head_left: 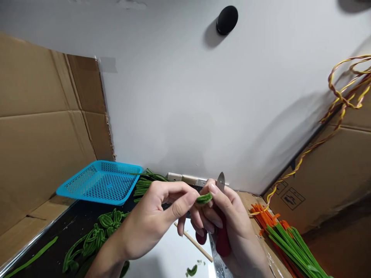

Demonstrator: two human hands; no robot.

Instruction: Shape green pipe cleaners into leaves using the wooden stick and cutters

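My left hand (156, 220) and my right hand (228, 227) meet at the lower middle of the view. Both pinch a small bent green pipe-cleaner piece (204, 198) between thumb and fingertips. My right hand also grips pliers with dark red handles (222, 239); the metal tip (220, 180) pokes up above the fingers. Under the left wrist lies a heap of shaped green pipe-cleaner loops (98, 231).
A blue perforated basket (100, 182) stands at the left. Straight green stems (145, 184) lie behind it. Orange and green stems (286, 239) lie at the right on cardboard. Cardboard walls flank both sides. A thin wooden stick (193, 241) and a green scrap (191, 270) lie below.
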